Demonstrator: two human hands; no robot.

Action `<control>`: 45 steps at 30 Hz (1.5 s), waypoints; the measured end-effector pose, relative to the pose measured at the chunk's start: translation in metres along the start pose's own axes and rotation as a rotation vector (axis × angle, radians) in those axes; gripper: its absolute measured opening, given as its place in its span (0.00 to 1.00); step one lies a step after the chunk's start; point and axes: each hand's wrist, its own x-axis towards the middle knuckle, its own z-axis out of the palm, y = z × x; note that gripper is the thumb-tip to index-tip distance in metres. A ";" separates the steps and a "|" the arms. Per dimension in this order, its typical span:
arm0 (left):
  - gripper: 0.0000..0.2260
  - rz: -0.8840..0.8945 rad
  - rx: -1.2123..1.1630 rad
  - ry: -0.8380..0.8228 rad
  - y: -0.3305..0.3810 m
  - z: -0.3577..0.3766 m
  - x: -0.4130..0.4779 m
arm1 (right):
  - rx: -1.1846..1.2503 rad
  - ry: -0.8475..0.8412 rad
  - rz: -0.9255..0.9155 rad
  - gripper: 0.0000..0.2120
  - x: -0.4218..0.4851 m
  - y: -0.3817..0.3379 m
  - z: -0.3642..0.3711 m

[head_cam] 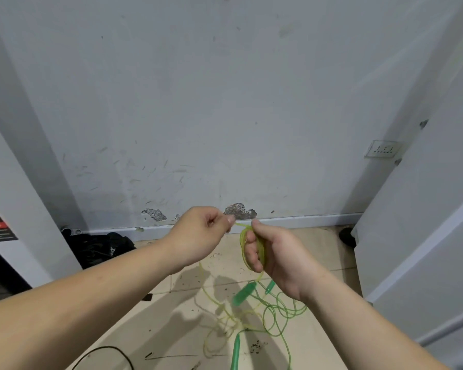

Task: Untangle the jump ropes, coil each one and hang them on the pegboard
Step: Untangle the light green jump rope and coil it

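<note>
A thin yellow-green jump rope [242, 243] is looped in several turns round the fingers of my right hand [271, 259], which grips the coil. My left hand [202, 235] pinches a strand of the same rope just left of the coil. From the coil the rope drops to the tiled floor. A green handle [242, 293] dangles blurred below my right hand. A second, greener rope [281, 315] lies in loose loops on the floor, tangled with the yellow one. Another green handle [235, 351] lies on the floor at the bottom. No pegboard is in view.
A scuffed grey wall [225, 102] stands straight ahead. A black bag [102, 248] lies at its foot on the left. A wall socket [382, 149] sits at the right, next to a white panel [425, 209]. A black cable [104, 352] curves across the floor at the bottom left.
</note>
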 end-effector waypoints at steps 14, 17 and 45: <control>0.10 -0.041 -0.114 -0.550 0.025 0.019 -0.030 | -0.563 0.345 -0.194 0.16 0.016 0.018 -0.018; 0.08 0.015 -0.284 -0.253 0.033 0.010 -0.017 | -0.463 0.190 -0.109 0.26 0.010 0.011 -0.013; 0.10 0.172 0.026 0.035 0.016 0.004 -0.021 | -0.155 -0.067 0.063 0.25 -0.016 0.002 0.000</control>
